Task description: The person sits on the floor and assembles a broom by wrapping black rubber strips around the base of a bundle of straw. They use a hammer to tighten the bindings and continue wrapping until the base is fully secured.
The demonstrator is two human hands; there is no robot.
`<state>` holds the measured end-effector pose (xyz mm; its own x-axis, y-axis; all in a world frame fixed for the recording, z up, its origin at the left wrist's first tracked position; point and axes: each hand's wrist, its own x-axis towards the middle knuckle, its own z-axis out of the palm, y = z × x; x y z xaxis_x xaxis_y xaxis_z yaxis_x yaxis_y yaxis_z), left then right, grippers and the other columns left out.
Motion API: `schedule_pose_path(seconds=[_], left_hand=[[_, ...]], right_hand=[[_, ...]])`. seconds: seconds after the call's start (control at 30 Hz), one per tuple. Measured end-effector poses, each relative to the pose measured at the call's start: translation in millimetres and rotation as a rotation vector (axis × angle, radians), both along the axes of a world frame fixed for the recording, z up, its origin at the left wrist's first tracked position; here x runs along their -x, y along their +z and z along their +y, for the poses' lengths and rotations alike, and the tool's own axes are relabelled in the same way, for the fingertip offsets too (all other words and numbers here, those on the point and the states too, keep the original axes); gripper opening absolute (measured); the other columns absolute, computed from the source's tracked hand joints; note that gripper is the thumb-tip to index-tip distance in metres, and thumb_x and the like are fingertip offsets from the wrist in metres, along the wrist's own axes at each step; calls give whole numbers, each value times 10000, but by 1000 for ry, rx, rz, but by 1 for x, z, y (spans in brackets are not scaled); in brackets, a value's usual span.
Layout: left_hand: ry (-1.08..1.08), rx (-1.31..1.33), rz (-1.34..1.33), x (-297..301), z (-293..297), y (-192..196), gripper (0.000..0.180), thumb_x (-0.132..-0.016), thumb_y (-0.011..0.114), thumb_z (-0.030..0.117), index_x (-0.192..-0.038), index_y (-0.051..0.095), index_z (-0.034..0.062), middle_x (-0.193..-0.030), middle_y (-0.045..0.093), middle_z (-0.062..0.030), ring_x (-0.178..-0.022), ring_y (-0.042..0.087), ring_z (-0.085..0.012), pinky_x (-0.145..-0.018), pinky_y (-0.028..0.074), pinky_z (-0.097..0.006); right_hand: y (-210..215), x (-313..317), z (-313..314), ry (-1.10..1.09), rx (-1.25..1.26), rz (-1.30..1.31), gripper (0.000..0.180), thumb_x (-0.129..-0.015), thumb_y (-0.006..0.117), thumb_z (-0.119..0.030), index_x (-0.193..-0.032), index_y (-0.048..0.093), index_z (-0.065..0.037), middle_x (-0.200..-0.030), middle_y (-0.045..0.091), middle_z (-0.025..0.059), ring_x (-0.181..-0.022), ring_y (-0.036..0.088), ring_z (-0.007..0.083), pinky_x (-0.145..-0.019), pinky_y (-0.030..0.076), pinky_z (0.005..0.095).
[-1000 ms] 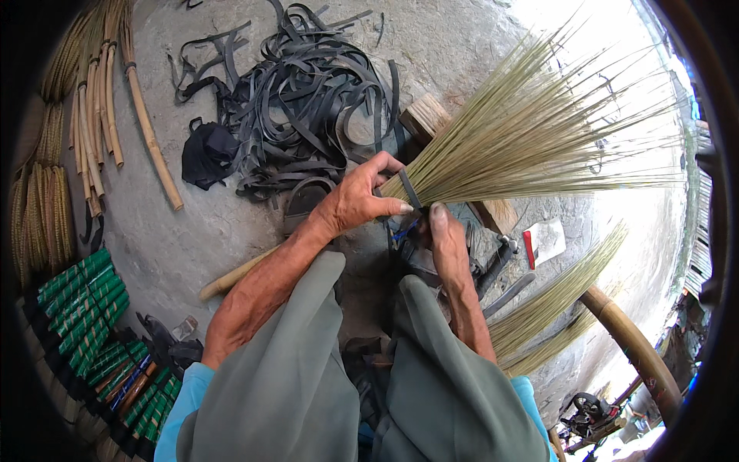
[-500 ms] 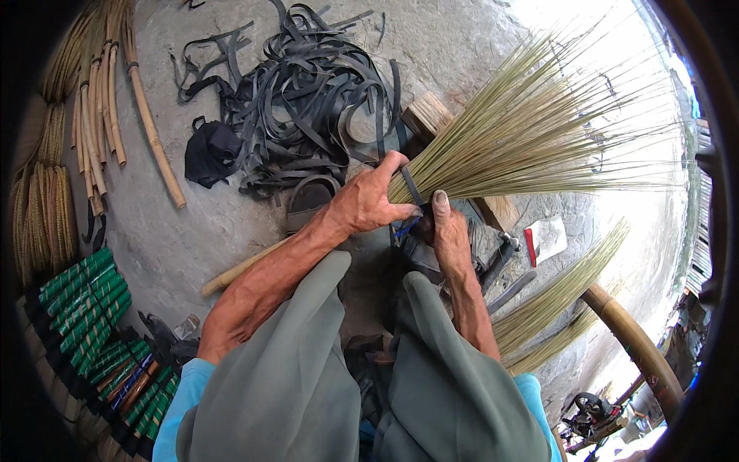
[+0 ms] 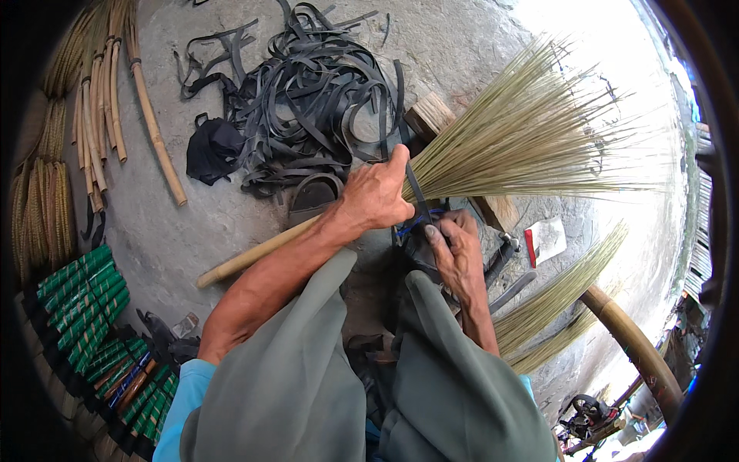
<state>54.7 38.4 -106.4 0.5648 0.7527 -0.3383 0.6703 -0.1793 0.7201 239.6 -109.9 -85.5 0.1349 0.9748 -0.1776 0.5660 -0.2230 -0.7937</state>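
Note:
A bundle of thin, dry straw bristles (image 3: 523, 142) fans out to the upper right. My left hand (image 3: 376, 194) is closed round its narrow end. A flat black rubber strip (image 3: 416, 189) crosses the bundle beside my left fingers and runs down to my right hand (image 3: 460, 250). The thumb and fingers of that hand pinch the strip just below the bundle. A bamboo stick (image 3: 250, 258) lies in line with the bundle and passes under my left forearm; whether they join is hidden by the hand.
A tangled heap of black rubber strips (image 3: 308, 100) lies beyond my left hand. A wooden block (image 3: 429, 115) is under the bristles. More straw bundles (image 3: 554, 300) and a curved bamboo pole (image 3: 635, 343) are at right. Green-wrapped sticks (image 3: 85, 304) and bamboo-handled bundles (image 3: 154, 131) are at left.
My right hand has moved slightly down and right, away from the bundle, drawing the strip out straight. The bristles have shifted and turned a little, and more of the bamboo stick shows.

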Motion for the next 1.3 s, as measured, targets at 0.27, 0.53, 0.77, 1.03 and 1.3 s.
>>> schedule_pose_path(seconds=[0.27, 0.53, 0.77, 1.03, 1.3], left_hand=[[65, -79, 69, -9, -13, -12, 513, -782, 788, 185, -1224, 573, 39, -908, 765, -316, -909, 746, -581, -839, 582, -663], [72, -81, 49, -10, -12, -11, 505, -779, 780, 171, -1223, 578, 44, -912, 773, -303, -902, 747, -573, -816, 582, -652], [76, -221, -11, -8, -20, -21, 363, -835, 703, 130, -1144, 548, 18, -867, 752, -278, -821, 747, -556, -754, 577, -679], [118, -282, -87, -1, -32, -21, 593, -781, 820, 103, -1267, 518, -53, -955, 732, -316, -876, 762, -519, -790, 630, -607], [140, -336, -327, 9, -31, -17, 696, -777, 866, 113, -1368, 511, 15, -1023, 739, -278, -964, 739, -548, -863, 606, -602]], right_hand=[[5, 13, 2, -435, 178, 1211, 231, -1102, 669, -217, -1023, 672, 1, -809, 486, -23, -691, 456, 112, -624, 393, 296], [67, 4, -36, -670, 234, 1173, 214, -1100, 617, -200, -1026, 643, 0, -769, 492, -34, -568, 332, 44, -505, 253, 252], [119, 10, 23, 20, 128, 325, 244, -1059, 618, -176, -943, 622, 38, -783, 539, 99, -650, 530, 220, -611, 431, 413], [-5, 27, 226, 596, 353, -389, 384, -944, 682, -288, -968, 761, 88, -937, 758, 293, -894, 757, 422, -821, 589, 523], [-1, 24, 233, 662, 410, -434, 305, -860, 789, -232, -970, 820, 51, -1017, 776, 275, -990, 766, 462, -868, 621, 500]])
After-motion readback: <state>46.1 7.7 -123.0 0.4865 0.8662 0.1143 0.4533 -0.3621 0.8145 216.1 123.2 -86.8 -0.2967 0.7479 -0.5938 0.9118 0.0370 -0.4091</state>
